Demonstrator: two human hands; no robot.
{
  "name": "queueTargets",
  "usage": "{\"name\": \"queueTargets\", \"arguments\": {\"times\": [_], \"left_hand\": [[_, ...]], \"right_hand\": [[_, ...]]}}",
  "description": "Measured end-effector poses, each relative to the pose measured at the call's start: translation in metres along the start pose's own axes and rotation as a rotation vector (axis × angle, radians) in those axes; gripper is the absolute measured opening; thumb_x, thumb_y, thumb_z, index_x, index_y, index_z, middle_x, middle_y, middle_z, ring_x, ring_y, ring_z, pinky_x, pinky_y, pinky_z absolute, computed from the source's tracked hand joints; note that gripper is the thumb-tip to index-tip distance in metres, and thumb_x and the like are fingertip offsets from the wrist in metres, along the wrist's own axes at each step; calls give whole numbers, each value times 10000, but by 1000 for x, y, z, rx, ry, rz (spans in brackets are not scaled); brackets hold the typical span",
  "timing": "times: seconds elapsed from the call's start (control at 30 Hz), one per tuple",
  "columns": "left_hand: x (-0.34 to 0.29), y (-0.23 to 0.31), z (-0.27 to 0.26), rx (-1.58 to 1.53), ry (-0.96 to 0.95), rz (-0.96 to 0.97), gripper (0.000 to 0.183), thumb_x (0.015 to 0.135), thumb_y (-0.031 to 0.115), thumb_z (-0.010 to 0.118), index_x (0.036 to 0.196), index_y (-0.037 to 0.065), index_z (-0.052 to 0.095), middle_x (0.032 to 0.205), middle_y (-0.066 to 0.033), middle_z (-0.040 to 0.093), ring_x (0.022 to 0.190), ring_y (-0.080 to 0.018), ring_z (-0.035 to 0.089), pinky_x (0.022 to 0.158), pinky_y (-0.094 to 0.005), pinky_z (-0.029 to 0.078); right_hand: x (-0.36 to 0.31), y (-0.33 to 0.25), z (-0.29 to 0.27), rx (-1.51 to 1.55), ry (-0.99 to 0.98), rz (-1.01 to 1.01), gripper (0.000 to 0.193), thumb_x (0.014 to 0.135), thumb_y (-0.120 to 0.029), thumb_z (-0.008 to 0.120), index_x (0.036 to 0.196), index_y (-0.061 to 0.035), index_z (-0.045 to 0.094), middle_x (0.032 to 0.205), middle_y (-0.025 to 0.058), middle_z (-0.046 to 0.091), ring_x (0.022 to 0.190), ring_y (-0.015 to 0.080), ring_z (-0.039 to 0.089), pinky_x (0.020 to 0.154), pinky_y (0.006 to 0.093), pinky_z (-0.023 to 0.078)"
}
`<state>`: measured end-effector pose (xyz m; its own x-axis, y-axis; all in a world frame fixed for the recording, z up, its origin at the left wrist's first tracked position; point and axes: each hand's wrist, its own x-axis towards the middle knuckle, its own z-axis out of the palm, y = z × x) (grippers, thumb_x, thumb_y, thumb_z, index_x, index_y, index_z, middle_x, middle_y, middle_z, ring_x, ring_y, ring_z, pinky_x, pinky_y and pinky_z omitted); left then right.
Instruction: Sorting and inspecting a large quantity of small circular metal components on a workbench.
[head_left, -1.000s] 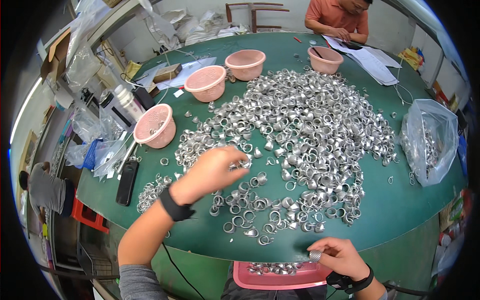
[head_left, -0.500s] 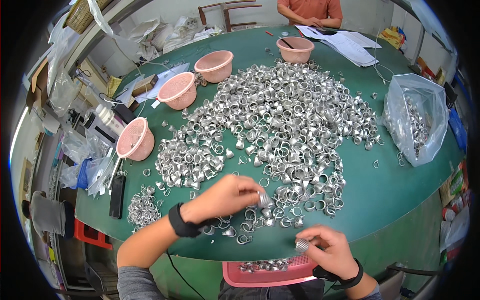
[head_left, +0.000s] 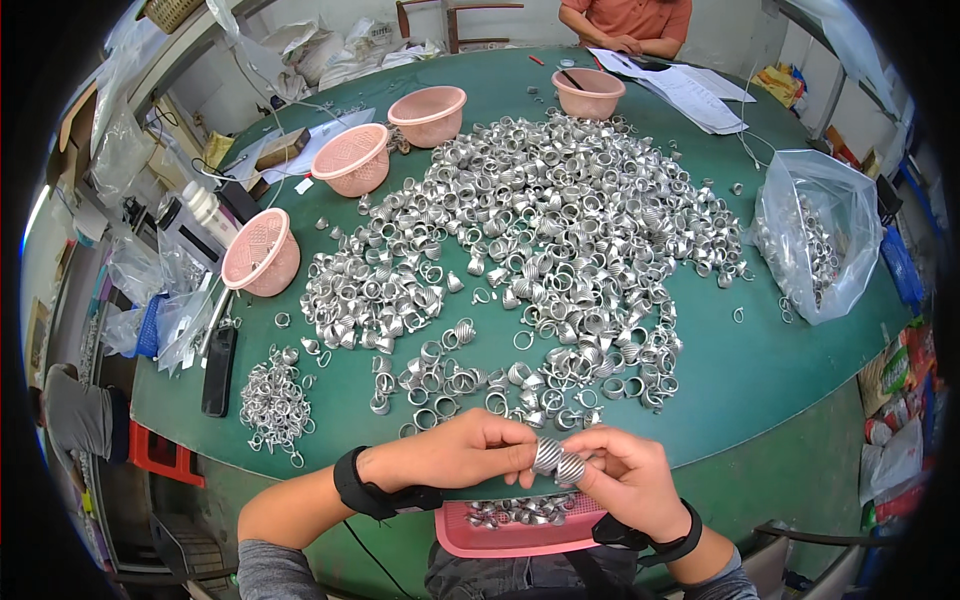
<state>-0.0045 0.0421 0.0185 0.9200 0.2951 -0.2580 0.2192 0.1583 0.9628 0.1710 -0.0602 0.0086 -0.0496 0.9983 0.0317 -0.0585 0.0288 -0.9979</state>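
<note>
1. Tray: pink, located over the person's lap at the near edge of the surface; contains silver rings
2. Right hand: thumb and fingers pinching one wide, ribbed ring
3. Left hand: thumb and fingers pinching a second ribbed ring
4. Position of held rings: side by side between the hands, above the far rim of the tray; contact between the two cannot be confirmed
5. Small pile: thinner rings, on the surface at left, near the black phone
6. Main pile: ribbed rings, spread across the middle of the surface
7. Bag: clear plastic, right of the main pile, holding more rings
8. Baskets: four, pink, three at left and one at the main pile's far edge
9. Papers: far right, before a seated person in an orange shirt
</note>
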Motion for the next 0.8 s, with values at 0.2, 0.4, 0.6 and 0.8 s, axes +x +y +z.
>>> {"name": "queueTargets", "arguments": {"times": [0.2,0.4,0.6,0.8], "left_hand": [[-7,9,0,-24,-4,-64,179,841,139,452,838,-2,561,716,-13,545,654,-61,475,604,-196,382],[-23,4,16,421,-186,68,116,788,118,495,764,15,542,651,-72,487,600,-197,491,547,-286,388],[-12,-2,18,766,-44,42,210,781,213,491,811,11,541,704,-131,532,680,-287,527,592,-377,415],[55,-8,-2,1112,332,386,249,739,176,532,922,10,497,1017,-145,454,905,-282,475,735,-333,393]], "right_hand": [[-7,4,-3,198,-80,141,219,769,9,513,985,45,495,893,76,550,708,83,552,623,196,450],[-16,4,-17,64,-425,342,206,774,-41,525,974,1,503,877,62,565,785,125,560,628,247,444],[5,-8,-44,-702,-361,-50,204,718,-93,557,910,-31,525,896,133,535,782,247,543,671,297,440],[56,17,-54,-1084,-6,-174,261,715,-95,544,949,5,486,935,147,498,861,300,479,781,354,371]]}}
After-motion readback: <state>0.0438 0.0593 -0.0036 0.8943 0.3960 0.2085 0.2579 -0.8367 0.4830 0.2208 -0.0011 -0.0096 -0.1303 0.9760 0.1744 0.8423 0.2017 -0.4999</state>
